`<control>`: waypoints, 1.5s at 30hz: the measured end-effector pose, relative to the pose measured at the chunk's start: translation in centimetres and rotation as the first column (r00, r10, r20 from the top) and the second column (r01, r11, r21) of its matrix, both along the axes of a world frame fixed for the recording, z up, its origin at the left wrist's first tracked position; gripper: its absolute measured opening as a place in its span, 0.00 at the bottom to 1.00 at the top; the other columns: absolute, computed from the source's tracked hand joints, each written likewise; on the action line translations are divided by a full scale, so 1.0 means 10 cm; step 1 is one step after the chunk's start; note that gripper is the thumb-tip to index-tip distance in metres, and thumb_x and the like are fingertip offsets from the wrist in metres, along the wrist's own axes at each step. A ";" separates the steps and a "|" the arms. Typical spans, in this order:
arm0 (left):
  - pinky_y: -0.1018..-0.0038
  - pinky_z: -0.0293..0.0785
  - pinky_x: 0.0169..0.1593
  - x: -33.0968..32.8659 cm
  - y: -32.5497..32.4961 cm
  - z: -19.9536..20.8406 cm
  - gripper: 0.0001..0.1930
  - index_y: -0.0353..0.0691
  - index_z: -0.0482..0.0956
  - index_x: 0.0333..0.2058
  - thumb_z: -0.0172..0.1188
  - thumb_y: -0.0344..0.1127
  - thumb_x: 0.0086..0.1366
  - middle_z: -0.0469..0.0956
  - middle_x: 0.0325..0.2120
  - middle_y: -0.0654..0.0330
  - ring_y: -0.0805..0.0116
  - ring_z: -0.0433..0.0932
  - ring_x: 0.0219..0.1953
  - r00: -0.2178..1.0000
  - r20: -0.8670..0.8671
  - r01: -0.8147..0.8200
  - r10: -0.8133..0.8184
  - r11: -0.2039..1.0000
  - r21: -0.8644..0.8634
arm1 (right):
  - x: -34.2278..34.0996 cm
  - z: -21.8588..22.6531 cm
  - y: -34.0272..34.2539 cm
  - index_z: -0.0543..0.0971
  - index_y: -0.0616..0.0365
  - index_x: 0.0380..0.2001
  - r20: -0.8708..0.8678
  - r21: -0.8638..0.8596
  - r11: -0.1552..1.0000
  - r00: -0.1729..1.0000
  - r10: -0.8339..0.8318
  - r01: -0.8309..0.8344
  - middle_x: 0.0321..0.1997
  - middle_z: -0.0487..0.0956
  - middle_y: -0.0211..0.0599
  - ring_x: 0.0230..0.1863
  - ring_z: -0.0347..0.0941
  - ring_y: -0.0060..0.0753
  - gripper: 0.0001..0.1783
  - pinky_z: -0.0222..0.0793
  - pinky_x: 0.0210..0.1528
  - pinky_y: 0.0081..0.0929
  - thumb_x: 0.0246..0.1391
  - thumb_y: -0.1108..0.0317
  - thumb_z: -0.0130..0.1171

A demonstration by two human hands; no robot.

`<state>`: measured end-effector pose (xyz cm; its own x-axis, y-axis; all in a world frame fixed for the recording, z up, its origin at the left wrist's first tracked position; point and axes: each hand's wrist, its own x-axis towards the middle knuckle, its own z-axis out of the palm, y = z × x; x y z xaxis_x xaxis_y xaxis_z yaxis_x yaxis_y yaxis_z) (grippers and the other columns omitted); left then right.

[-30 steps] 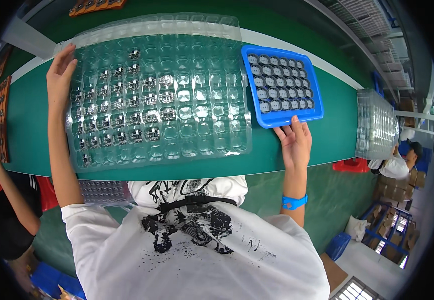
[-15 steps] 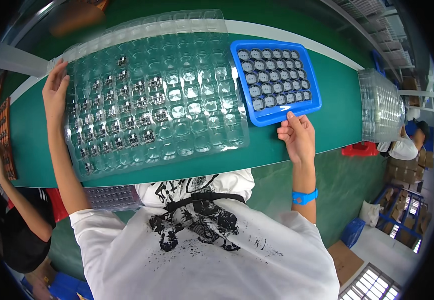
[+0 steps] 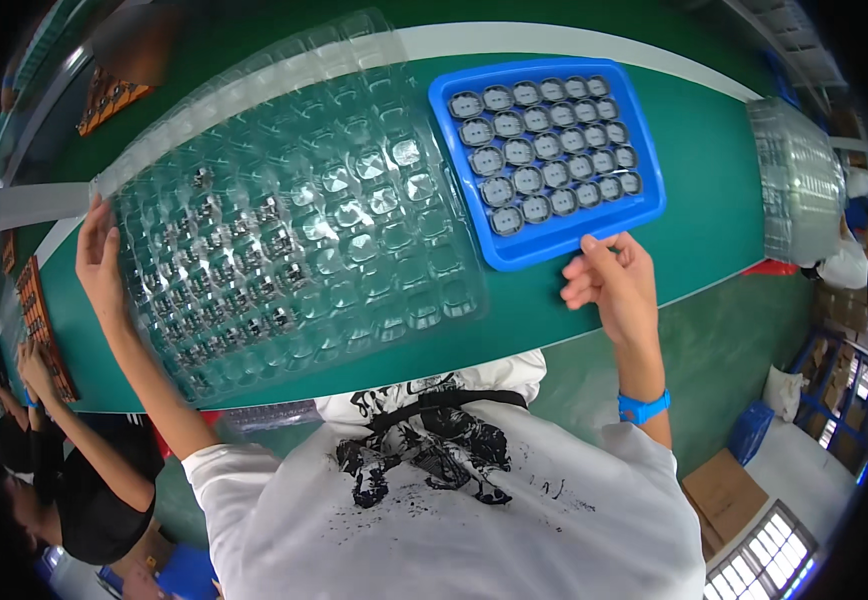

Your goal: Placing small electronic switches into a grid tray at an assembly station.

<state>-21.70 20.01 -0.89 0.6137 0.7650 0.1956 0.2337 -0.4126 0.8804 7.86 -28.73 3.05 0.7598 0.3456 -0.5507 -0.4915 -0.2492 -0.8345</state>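
A clear plastic blister tray (image 3: pixel 394 270) with rows of pockets lies on the green table in front of me; small metallic parts (image 3: pixel 219 280) fill many pockets on its left side. At that tray's left edge is my left hand (image 3: pixel 104 265), fingers bent and closed on the edge. To the right, a blue tray (image 3: pixel 514 250) holds rows of round grey parts (image 3: pixel 549 147), each in a dark ring. My right hand (image 3: pixel 619 280) is at the blue tray's near rim, thumb and forefinger closed against it, the other fingers curled below.
Stacked clear trays (image 3: pixel 794 180) stand at the table's right end. At the left, another person's hand (image 3: pixel 39 370) is beside an orange tray (image 3: pixel 46 325) of parts. A second orange tray (image 3: pixel 114 98) lies farther back. The table's near edge runs before my waist.
The view has shifted and turned, so the trays sit differently in it. Both my hands stay at the same tray edges. The other person's hand remains near the orange tray.
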 end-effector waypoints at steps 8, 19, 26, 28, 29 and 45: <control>0.67 0.65 0.60 -0.05 -0.14 0.05 0.13 0.29 0.73 0.47 0.52 0.28 0.64 0.70 0.54 0.47 0.59 0.69 0.56 0.976 0.081 -0.200 0.201 0.980 -0.025 | 0.04 0.28 0.01 0.73 0.64 0.29 -0.182 0.011 0.860 0.845 0.503 -0.510 0.24 0.79 0.39 0.21 0.75 0.23 0.06 0.69 0.22 0.19 0.57 0.72 0.54; 0.72 0.72 0.53 0.04 -0.13 0.00 0.10 0.29 0.76 0.42 0.53 0.23 0.62 0.72 0.52 0.50 0.66 0.75 0.48 0.969 0.214 -0.120 0.123 0.992 -0.026 | -0.18 0.59 1.33 0.76 0.64 0.31 0.496 -0.374 0.480 0.266 0.827 -0.794 0.22 0.75 0.36 0.19 0.69 0.23 0.06 0.62 0.22 0.20 0.46 0.77 0.59; 0.77 0.71 0.47 0.09 -0.01 0.01 0.13 0.28 0.75 0.45 0.51 0.30 0.65 0.77 0.46 0.53 0.71 0.76 0.42 0.953 0.207 -0.208 0.222 0.974 -0.087 | -0.65 0.34 2.24 0.77 0.63 0.36 0.638 -0.667 0.406 -0.198 0.744 -0.625 0.24 0.74 0.42 0.21 0.71 0.39 0.10 0.65 0.23 0.32 0.48 0.76 0.59; 0.82 0.70 0.38 0.16 0.02 0.02 0.13 0.31 0.76 0.45 0.51 0.32 0.66 0.79 0.41 0.58 0.78 0.74 0.34 0.923 0.303 -0.218 0.236 0.972 -0.092 | -0.71 0.30 2.32 0.77 0.62 0.36 0.610 -0.731 0.400 -0.267 0.746 -0.552 0.25 0.74 0.42 0.22 0.72 0.42 0.09 0.66 0.24 0.34 0.48 0.76 0.59; 0.82 0.66 0.31 0.20 0.05 0.03 0.09 0.33 0.77 0.38 0.52 0.32 0.65 0.77 0.32 0.60 0.79 0.71 0.27 0.900 0.306 -0.280 0.309 0.950 -0.136 | -0.71 0.28 2.34 0.78 0.62 0.35 0.563 -0.769 0.360 -0.294 0.772 -0.527 0.27 0.75 0.42 0.23 0.73 0.44 0.09 0.67 0.26 0.36 0.47 0.76 0.59; 0.82 0.64 0.20 0.42 0.31 0.07 0.11 0.33 0.78 0.30 0.51 0.34 0.63 0.74 0.19 0.64 0.79 0.69 0.19 0.929 0.218 -0.287 0.300 0.954 -0.090 | -0.74 0.16 3.11 0.79 0.62 0.27 0.702 -0.710 0.583 -0.466 0.538 -0.396 0.25 0.77 0.40 0.24 0.73 0.43 0.03 0.67 0.26 0.32 0.46 0.74 0.61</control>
<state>-17.48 23.14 -0.15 0.3040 0.9179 0.2551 0.1286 -0.3048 0.9437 0.46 2.41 4.63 -0.0555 0.9456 0.3205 0.9880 0.0984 -0.1193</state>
